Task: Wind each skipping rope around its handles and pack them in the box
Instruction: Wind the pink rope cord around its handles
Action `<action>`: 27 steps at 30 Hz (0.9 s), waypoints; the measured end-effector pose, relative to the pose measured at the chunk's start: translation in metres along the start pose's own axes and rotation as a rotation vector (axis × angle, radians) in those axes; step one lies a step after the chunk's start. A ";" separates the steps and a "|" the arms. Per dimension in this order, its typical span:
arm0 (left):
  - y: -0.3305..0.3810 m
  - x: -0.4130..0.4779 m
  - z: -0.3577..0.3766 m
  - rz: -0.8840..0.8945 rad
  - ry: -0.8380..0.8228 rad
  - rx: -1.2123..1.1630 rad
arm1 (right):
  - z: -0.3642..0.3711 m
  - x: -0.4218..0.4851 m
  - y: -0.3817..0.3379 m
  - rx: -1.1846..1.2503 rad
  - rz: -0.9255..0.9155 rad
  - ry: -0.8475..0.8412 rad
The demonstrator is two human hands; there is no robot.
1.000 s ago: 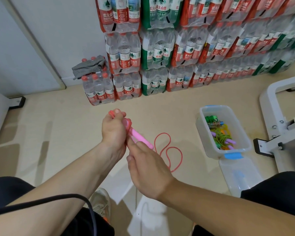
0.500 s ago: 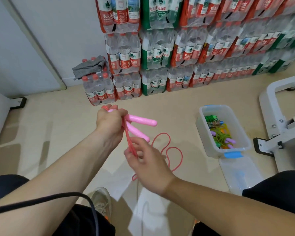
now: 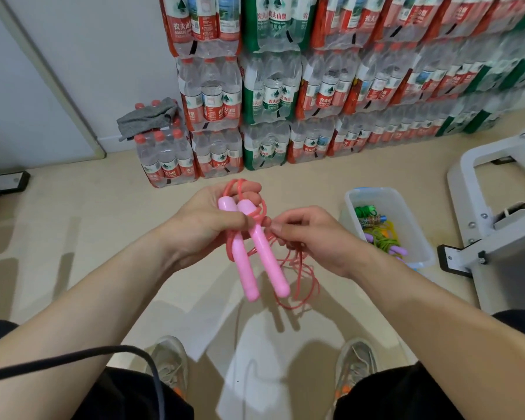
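Note:
My left hand (image 3: 208, 221) grips the tops of two pink handles (image 3: 256, 262) of a skipping rope, which hang side by side and point down. The red cord (image 3: 303, 277) loops over my left fingers and dangles in loose coils below. Just right of the handles, my right hand (image 3: 315, 237) pinches the cord. On the floor to the right stands the clear plastic box (image 3: 419, 241), open. Inside lie a green rope (image 3: 384, 237) with purple handles and other wound ropes.
Stacked packs of bottled water (image 3: 270, 95) line the far wall. A grey cloth (image 3: 147, 116) lies on one pack. A white machine frame (image 3: 497, 225) stands at the right. White paper sheets (image 3: 255, 359) lie on the floor between my shoes.
The handles swung from pointing right to hanging down in my left hand. My right hand rose from below to the right side of the handles, still on the cord.

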State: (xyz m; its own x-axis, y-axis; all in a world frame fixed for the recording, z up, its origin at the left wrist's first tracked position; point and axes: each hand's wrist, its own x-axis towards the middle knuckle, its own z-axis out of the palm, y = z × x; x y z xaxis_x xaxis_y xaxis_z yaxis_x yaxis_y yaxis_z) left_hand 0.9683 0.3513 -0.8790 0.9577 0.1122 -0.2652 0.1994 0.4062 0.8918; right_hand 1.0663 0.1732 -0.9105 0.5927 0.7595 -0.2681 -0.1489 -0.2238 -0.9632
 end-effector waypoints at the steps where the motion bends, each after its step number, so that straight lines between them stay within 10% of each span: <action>1: 0.000 0.000 0.002 0.014 0.004 0.019 | -0.002 0.000 -0.004 -0.016 0.000 0.003; 27: -0.015 -0.006 0.005 -0.009 -0.100 0.372 | 0.005 -0.004 -0.008 -0.108 0.062 0.006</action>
State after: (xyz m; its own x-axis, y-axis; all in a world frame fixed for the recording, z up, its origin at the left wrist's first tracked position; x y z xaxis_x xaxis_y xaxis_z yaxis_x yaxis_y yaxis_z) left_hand 0.9611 0.3395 -0.8894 0.9674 0.0139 -0.2530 0.2521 0.0479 0.9665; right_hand 1.0611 0.1758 -0.9015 0.5896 0.7388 -0.3266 -0.0993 -0.3349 -0.9370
